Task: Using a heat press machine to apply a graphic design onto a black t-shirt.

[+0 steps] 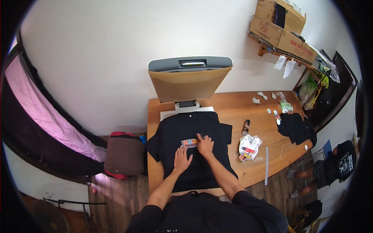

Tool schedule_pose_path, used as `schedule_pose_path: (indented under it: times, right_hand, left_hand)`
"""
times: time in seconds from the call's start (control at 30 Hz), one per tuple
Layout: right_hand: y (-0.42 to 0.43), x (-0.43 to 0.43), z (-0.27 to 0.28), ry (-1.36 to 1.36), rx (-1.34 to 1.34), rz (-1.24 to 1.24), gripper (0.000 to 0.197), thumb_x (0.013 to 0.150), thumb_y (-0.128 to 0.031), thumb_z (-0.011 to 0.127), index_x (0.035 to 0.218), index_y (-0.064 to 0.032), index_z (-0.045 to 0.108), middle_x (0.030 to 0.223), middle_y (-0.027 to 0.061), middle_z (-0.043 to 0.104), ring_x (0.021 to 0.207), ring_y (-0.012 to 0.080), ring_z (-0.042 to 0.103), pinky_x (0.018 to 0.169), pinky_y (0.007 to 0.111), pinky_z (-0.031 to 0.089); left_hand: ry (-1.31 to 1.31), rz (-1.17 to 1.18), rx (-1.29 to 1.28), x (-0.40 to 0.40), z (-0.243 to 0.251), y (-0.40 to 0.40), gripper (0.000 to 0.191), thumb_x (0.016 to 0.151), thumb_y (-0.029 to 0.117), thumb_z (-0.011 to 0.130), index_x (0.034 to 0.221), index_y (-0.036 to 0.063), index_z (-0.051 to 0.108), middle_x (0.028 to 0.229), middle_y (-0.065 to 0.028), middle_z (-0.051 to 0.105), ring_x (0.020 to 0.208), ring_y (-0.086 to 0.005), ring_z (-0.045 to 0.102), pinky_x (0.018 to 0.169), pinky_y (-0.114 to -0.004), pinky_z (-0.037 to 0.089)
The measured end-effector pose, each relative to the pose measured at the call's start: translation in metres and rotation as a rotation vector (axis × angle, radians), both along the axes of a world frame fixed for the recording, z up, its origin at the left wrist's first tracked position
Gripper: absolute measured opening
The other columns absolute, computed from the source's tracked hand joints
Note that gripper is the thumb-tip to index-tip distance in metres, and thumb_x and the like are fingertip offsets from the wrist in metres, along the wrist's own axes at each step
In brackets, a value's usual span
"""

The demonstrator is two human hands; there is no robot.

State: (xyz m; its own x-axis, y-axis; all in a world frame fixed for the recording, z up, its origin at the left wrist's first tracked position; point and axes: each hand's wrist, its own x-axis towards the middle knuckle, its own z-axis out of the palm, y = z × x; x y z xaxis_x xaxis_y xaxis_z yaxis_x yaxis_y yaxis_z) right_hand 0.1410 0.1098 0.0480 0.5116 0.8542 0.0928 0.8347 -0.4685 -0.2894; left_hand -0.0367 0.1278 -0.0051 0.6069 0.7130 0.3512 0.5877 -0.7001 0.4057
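A black T-shirt (191, 169) lies spread out, its neck end towards a heat press (191, 64) whose upper platen is raised and covered with a brown sheet. Across the chest sits a transfer film (189, 142) with colourful lettering. My left hand (182, 159) rests flat, its fingertips at the film's lower left edge. At the film's right end is my right hand (205, 145), fingers spread, covering part of the lettering. A small dark patch by its fingertips is too unclear to name.
On the wooden table (227, 110), to the right, are a spray can (246, 127), a plastic-wrapped pile (250, 147) with a red-handled tool, a ruler (266, 166) and folded black cloth (293, 128). Cardboard boxes (279, 38) sit on a wall shelf. A person (329, 166) is at far right.
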Motion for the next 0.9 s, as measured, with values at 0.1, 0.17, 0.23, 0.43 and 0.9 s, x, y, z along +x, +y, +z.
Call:
schedule_pose_path:
  times: [0.1, 0.17, 0.23, 0.43, 0.9]
  right_hand:
    - [-0.003, -0.031, -0.033, -0.18, 0.294, 0.23, 0.055, 0.092, -0.02, 0.058, 0.146, -0.0307, 0.051, 0.125, 0.0203, 0.06, 0.117, 0.0387, 0.057, 0.09, 0.056, 0.046]
    - [-0.01, -0.054, -0.027, 0.017, 0.137, 0.19, 0.058, 0.091, -0.021, 0.06, 0.148, -0.0316, 0.049, 0.133, 0.0204, 0.058, 0.12, 0.0382, 0.056, 0.09, 0.055, 0.045]
    - [-0.023, -0.037, -0.03, -0.214, 0.198, 0.14, 0.062, 0.09, -0.021, 0.063, 0.149, -0.0324, 0.047, 0.136, 0.0174, 0.057, 0.119, 0.0352, 0.057, 0.087, 0.053, 0.045]
    - [-0.018, 0.026, -0.007, 0.06, -0.046, -0.1, 0.056, 0.092, -0.022, 0.062, 0.147, -0.0262, 0.051, 0.121, 0.0139, 0.06, 0.111, 0.0339, 0.059, 0.089, 0.052, 0.047]
    - [-0.056, 0.142, -0.01, 0.169, 0.107, -0.234, 0.057, 0.091, -0.017, 0.062, 0.146, -0.0273, 0.051, 0.112, 0.019, 0.058, 0.102, 0.0405, 0.061, 0.083, 0.054, 0.052]
  left_hand:
    - [0.024, -0.056, 0.057, 0.01, 0.004, 0.003, 0.067, 0.092, 0.037, 0.064, 0.143, -0.0024, 0.045, 0.144, -0.0193, 0.051, 0.142, -0.0339, 0.04, 0.122, -0.045, 0.025]
    - [0.036, -0.034, 0.017, -0.004, 0.0, 0.004, 0.068, 0.091, 0.034, 0.066, 0.143, -0.0023, 0.045, 0.143, -0.0194, 0.051, 0.142, -0.0347, 0.041, 0.122, -0.045, 0.025]
    - [0.003, -0.001, 0.004, -0.002, 0.0, 0.001, 0.063, 0.093, 0.036, 0.064, 0.141, -0.0024, 0.047, 0.142, -0.0191, 0.052, 0.142, -0.0343, 0.041, 0.121, -0.045, 0.026]
    - [-0.001, -0.014, 0.015, 0.001, 0.003, 0.001, 0.062, 0.096, 0.039, 0.06, 0.141, -0.0027, 0.048, 0.141, -0.0189, 0.053, 0.141, -0.0337, 0.041, 0.121, -0.045, 0.026]
    - [0.015, -0.02, -0.005, 0.001, 0.003, -0.001, 0.062, 0.097, 0.041, 0.059, 0.14, -0.002, 0.049, 0.143, -0.018, 0.052, 0.144, -0.0333, 0.038, 0.122, -0.045, 0.025]
